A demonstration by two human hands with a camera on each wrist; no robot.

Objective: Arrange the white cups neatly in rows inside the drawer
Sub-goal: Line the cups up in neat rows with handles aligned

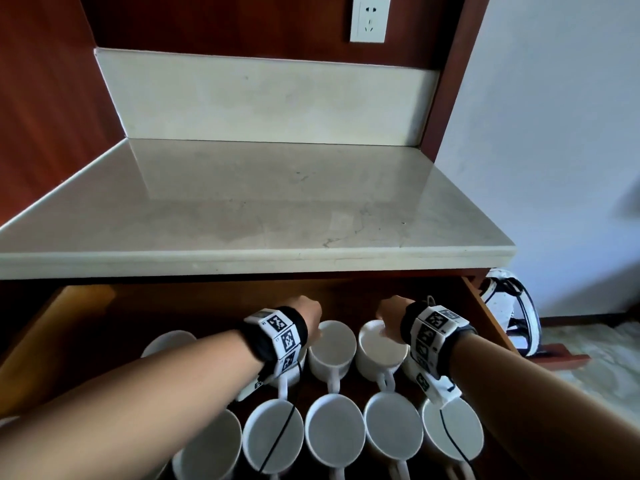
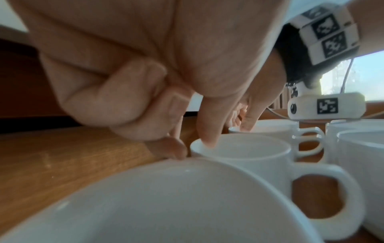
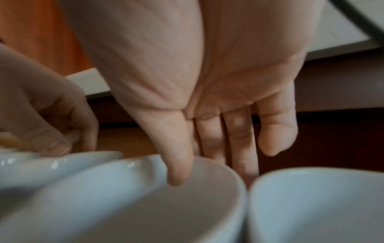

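Marble countertop [image 1: 263,199] overhanging drawer [image 1: 485,317], wall socket [image 1: 370,19] above

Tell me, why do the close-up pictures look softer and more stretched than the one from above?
Head view: sharp, evenly lit worktop, drawer in shadow, straight edges bowed by the wide lens. Left wrist view: nearest cup looms large and blurred, bright window glare at the right. Right wrist view: dim, soft all over, cup rims smeared.

Pale stone surface [image 1: 263,199] with matching backsplash [image 1: 263,98], reddish-brown wood panelling [image 1: 45,98] behind and beside it, white wall socket [image 1: 369,19] above, plain white wall [image 1: 561,116] at right, pale floor [image 1: 602,362], soft daylight
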